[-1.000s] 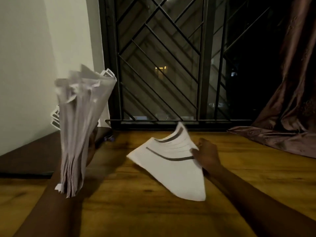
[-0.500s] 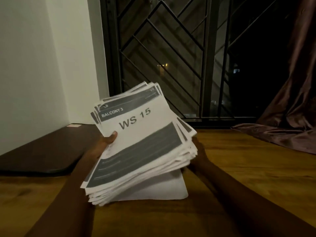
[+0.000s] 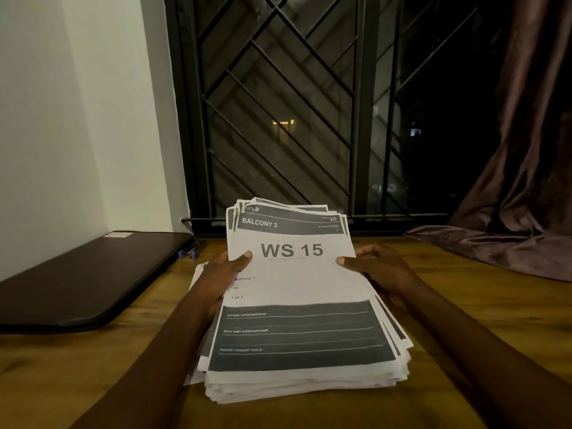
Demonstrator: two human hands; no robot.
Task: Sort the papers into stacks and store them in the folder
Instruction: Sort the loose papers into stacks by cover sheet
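A thick stack of printed papers (image 3: pixel 297 329) lies in front of me over the wooden table (image 3: pixel 464 335), its top sheet reading "BALCONY 3" and "WS 15". My left hand (image 3: pixel 227 274) grips the stack's left edge with the thumb on the top sheet. My right hand (image 3: pixel 376 267) holds the right edge, thumb on top and fingers curled round the side. A few loose white sheets (image 3: pixel 198 277) peek out under the stack at its left. A dark flat folder (image 3: pixel 83 283) lies closed on the table to the left, against the wall.
A barred window (image 3: pixel 278 119) stands behind the table's far edge. A brown curtain (image 3: pixel 520 212) hangs at the right and spills onto the table's back right corner. A white wall closes off the left side.
The stack, held upright in my left hand a second ago, has been laid flat and squared in front of me. My right hand left the single sheet and took the stack's right edge.
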